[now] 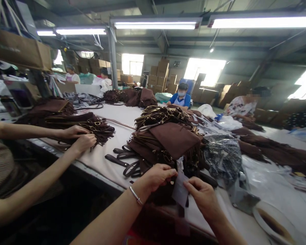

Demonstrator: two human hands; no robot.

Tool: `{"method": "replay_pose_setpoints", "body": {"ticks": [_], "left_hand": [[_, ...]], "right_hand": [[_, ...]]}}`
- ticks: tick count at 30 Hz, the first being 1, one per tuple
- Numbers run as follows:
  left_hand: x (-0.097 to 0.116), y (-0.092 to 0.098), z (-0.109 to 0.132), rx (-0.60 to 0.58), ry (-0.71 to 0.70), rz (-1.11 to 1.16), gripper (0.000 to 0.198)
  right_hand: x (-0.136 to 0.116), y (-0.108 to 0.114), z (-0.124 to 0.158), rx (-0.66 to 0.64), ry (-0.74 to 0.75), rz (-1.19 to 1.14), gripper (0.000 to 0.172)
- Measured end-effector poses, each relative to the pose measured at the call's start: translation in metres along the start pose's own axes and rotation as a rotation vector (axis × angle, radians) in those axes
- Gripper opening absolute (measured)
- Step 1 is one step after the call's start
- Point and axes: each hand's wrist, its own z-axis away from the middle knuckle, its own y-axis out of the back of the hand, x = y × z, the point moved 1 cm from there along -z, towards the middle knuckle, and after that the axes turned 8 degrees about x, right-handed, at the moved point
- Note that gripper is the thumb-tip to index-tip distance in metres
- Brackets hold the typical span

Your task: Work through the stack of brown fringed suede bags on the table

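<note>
My left hand (pixel 156 177), with a silver bangle at the wrist, is closed in a pinch at the upper left edge of a pale tag (pixel 180 189). The right-hand edge of that tag is between the thumb and fingers of my right hand (pixel 202 195). Crumpled whitish material (pixel 180 164) sticks up above the tag. Just behind my hands rises a pile of dark brown fringed bags (pixel 175 139) with gold zips and chain links. Dark looped straps (pixel 126 160) stick out of its left side.
At the left, a co-worker's hands (pixel 84 137) handle another stack of fringed bags (pixel 73 123). A tape dispenser (pixel 244 199), a tape roll (pixel 276 221) and a plastic-wrapped grey speckled bundle (pixel 221 156) lie to the right. A person in blue (pixel 181 98) sits across the table.
</note>
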Motion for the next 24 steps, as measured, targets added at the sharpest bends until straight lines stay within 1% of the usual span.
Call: {"method": "replay_pose_setpoints", "body": {"ticks": [3, 7, 12, 16, 18, 21, 24], "left_hand": [[-0.002, -0.002, 0.001, 0.004, 0.026, 0.011, 0.046], [-0.004, -0.003, 0.002, 0.037, -0.013, -0.017, 0.042], [-0.008, -0.002, 0.000, 0.031, -0.026, -0.031, 0.040], [-0.010, -0.007, -0.002, 0.086, -0.038, -0.049, 0.041], [-0.009, -0.010, -0.001, 0.096, -0.043, -0.040, 0.041], [-0.004, -0.010, 0.001, 0.104, -0.063, -0.057, 0.040], [0.003, -0.005, 0.005, 0.080, -0.037, -0.036, 0.041]], "right_hand": [[0.003, -0.002, -0.004, 0.002, -0.036, -0.047, 0.037], [-0.002, -0.009, -0.003, -0.045, -0.079, -0.119, 0.038], [-0.009, -0.012, 0.001, -0.103, -0.074, -0.150, 0.040], [-0.010, -0.011, -0.002, -0.136, -0.050, -0.197, 0.040], [-0.010, -0.011, -0.005, -0.104, -0.035, -0.162, 0.038], [-0.008, -0.011, -0.007, -0.015, -0.034, -0.092, 0.039], [-0.004, -0.012, -0.003, -0.023, -0.015, -0.033, 0.041]]}}
